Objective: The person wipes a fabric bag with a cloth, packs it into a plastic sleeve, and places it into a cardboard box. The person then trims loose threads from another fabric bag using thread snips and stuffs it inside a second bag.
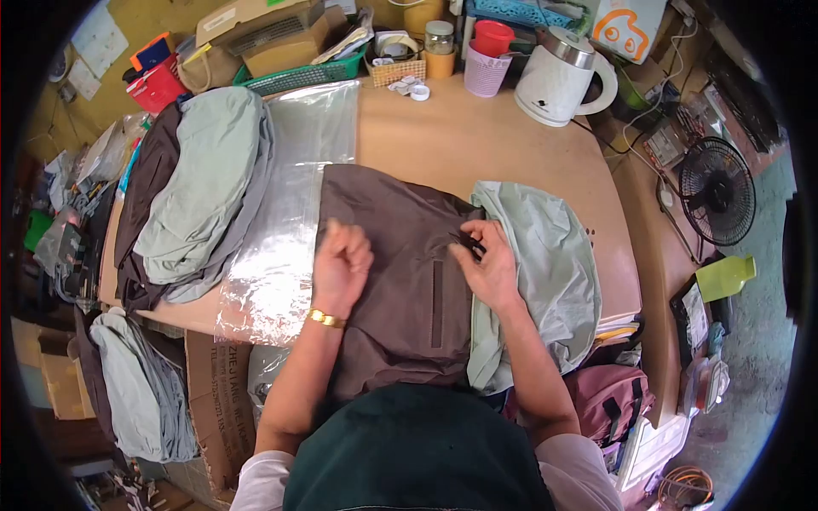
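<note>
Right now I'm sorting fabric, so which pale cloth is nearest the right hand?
The pale cloth along the brown garment's right edge, beside the right hand. Others lie farther left: one tops the pile, another is below the table edge.

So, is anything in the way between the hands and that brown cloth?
Nothing visible. The bare right hand is at the wide, dark brown fabric, near its long, narrow slit; the bare left hand is over its left side. The crumpled, pale green fabric lies beside it, not between.

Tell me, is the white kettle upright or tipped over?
Upright: the white kettle stands on its base on the table, silver lid on top.
</note>
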Demonstrator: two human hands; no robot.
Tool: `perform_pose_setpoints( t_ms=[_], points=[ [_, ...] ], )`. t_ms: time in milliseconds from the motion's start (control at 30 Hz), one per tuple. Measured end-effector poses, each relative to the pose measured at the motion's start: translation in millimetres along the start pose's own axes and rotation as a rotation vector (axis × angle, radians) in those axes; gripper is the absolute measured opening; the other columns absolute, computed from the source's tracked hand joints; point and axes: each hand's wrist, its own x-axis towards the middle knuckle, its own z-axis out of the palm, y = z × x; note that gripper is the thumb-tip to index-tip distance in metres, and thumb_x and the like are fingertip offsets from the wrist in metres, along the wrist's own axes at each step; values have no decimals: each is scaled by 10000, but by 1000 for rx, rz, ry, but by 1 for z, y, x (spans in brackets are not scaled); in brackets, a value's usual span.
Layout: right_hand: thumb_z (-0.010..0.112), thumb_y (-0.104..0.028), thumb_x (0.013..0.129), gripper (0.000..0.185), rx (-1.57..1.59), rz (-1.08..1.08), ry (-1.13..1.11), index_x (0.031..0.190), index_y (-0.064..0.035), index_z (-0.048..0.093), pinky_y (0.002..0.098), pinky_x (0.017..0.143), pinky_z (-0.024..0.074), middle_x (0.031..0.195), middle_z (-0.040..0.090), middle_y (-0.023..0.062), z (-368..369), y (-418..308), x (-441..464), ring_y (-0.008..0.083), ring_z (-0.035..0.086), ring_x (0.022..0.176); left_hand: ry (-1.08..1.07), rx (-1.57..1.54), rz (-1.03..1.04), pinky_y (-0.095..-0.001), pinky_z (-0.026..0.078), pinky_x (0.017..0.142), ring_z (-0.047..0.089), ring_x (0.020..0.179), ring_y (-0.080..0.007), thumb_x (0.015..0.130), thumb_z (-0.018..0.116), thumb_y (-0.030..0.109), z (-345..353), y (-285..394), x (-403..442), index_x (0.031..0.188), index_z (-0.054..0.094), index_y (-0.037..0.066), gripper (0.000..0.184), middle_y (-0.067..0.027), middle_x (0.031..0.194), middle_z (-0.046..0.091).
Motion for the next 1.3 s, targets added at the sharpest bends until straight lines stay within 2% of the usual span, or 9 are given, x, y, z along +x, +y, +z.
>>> perform_pose_setpoints(
  t_ms=[100, 167, 233, 367, 667, 867, 967, 1200, 1300],
  points=[
    [765, -125, 755, 459, -65, -6, -140, 1173, -68, 585, 353, 767, 524, 1014, 620, 124, -2, -9, 2, 258, 646, 880, -175, 53, 66, -223, 335, 529, 388, 564, -116, 1051, 359, 388, 20, 27, -3, 651, 421, 117, 488, -17, 691, 436],
    [733, -76, 776, 302, 245, 11, -327, 1066, -66, 651, 320, 731, 524, 967, 628, 107, -1, -14, 2, 224, 648, 838, 39, 707, 140, -262, 445, 650, 565, 715, -191, 997, 520, 260, 48, 33, -7, 767, 548, 62, 305, -74, 804, 571],
    [721, -60, 788, 230, 252, -49, -248, 1012, -59, 668, 303, 714, 522, 931, 631, 98, -33, -39, 2, 208, 647, 819, -18, 1511, 747, -346, 473, 821, 611, 942, -294, 865, 678, 138, 45, 45, -1, 903, 601, 19, 146, -153, 992, 632],
    [731, -34, 775, 193, 165, 260, 130, 963, -38, 686, 285, 696, 520, 855, 645, 89, -91, -13, 4, 194, 653, 803, 419, 1956, 752, -445, 385, 998, 501, 1158, -401, 828, 727, 257, -2, 81, 1, 1278, 513, 4, 559, -222, 1283, 513],
    [723, -69, 791, 151, -441, 166, -14, 874, 9, 624, 329, 699, 507, 833, 658, 88, -78, 72, 18, 216, 655, 774, 436, 1937, 357, -414, 436, 962, 563, 1097, -399, 768, 786, 259, -55, 86, 8, 1383, 406, -32, 779, -252, 1226, 570],
    [631, -74, 889, 161, 650, 466, 390, 740, -76, 569, 229, 469, 329, 712, 584, 7, -125, 62, 36, 56, 440, 536, 416, 1649, 176, -314, 446, 951, 586, 1104, -259, 740, 814, 193, -62, 107, 9, 1388, 391, -78, 820, -196, 1256, 568],
    [620, -115, 926, 77, 1027, 253, 246, 859, -87, 595, 199, 448, 252, 741, 605, -2, -98, -1, 51, 15, 373, 520, 517, 851, 274, -269, 455, 916, 570, 1080, -164, 859, 745, 208, -32, 101, 20, 1352, 463, -60, 627, -130, 1239, 580],
    [706, -241, 884, 387, 873, -34, -149, 1156, 23, 626, 291, 835, 485, 1101, 672, 138, 47, -110, 86, 163, 629, 924, 139, 756, 333, -207, 476, 653, 606, 731, -63, 934, 635, 133, 65, 87, -21, 1132, 660, 7, 236, -42, 858, 698],
    [757, -244, 819, 504, 564, 128, -691, 1221, 13, 593, 335, 1030, 396, 1209, 634, 140, 68, -88, 90, 217, 565, 1180, 272, 746, 324, -186, 432, 585, 552, 640, -39, 966, 613, 187, 58, 106, -46, 1016, 684, -1, 207, -6, 788, 657]
  ],
)
